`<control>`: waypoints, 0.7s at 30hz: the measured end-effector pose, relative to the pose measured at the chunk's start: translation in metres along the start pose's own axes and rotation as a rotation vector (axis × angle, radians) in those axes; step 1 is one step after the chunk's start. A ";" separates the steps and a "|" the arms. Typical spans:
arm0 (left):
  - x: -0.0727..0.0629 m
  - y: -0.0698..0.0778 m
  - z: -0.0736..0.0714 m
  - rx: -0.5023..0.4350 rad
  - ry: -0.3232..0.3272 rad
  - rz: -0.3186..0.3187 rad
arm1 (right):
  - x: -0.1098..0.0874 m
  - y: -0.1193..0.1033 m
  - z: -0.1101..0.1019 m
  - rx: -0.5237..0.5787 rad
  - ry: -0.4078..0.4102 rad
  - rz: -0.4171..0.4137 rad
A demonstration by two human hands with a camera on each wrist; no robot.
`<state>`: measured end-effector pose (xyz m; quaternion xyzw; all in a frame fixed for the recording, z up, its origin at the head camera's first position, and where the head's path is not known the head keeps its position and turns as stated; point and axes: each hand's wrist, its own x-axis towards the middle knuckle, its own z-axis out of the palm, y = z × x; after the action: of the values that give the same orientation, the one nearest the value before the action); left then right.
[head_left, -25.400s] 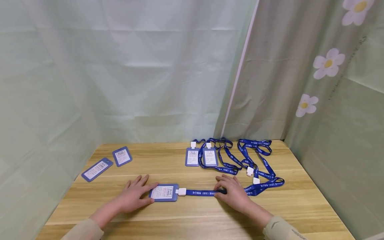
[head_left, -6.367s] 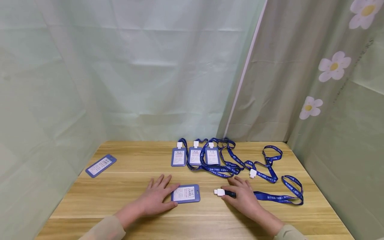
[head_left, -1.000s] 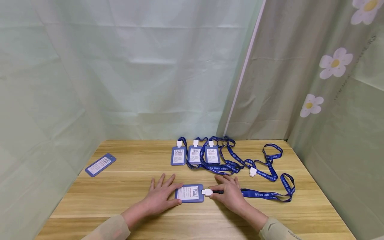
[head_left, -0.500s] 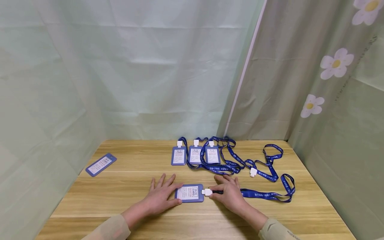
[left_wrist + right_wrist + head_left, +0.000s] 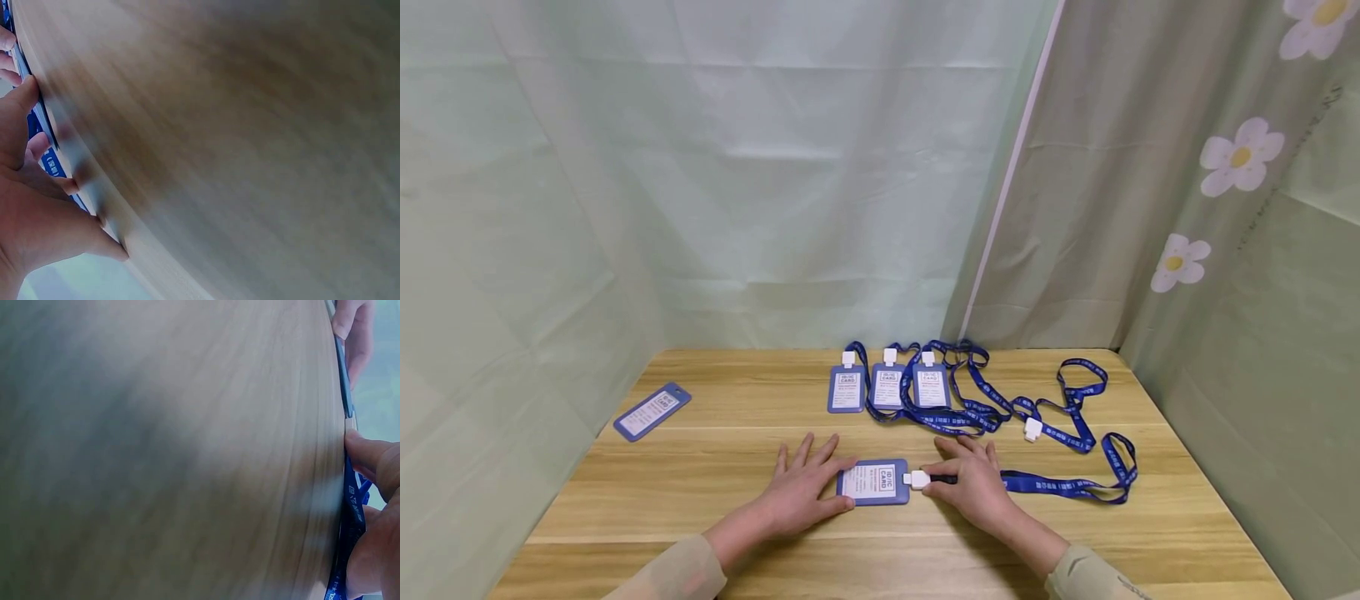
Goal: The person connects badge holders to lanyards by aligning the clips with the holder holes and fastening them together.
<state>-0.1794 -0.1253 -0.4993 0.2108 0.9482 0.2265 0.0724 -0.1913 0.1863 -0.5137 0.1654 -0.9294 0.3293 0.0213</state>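
In the head view my left hand (image 5: 797,496) has its thumb and index finger on opposite edges of a blue ID badge holder (image 5: 874,482), pinching its left end, while the other fingers spread over the table. Flat on the wood, the holder has its slotted end to the right. My right hand (image 5: 973,487) pinches the white clip (image 5: 919,480) of a blue lanyard (image 5: 1060,485). The clip's tip meets the holder's slot end; whether it is fastened I cannot tell. Both wrist views show the hands low at the table, with the right thumb (image 5: 362,447) by the clip.
Several badge holders (image 5: 847,390) with lanyards attached lie in a row at the back. Another lanyard (image 5: 1078,425) with a bare white clip lies at the right. One loose badge holder (image 5: 652,412) sits at the left of the wooden table (image 5: 737,567). Curtains surround it.
Since the oldest frame, a third badge with lanyard joined the back row and one loose holder left the left side. Since 6.4 seconds ago, clip and holder came together; the last second shows almost no movement.
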 end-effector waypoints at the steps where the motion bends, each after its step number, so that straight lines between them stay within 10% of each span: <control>1: 0.000 0.000 0.000 0.003 -0.003 -0.002 | 0.000 0.000 0.000 -0.002 0.001 -0.001; 21: -0.001 0.001 -0.003 0.046 0.011 -0.012 | -0.002 0.001 0.003 -0.076 0.017 -0.046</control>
<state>-0.1789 -0.1260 -0.4958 0.2052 0.9548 0.2055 0.0638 -0.1898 0.1858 -0.5175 0.1831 -0.9370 0.2945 0.0429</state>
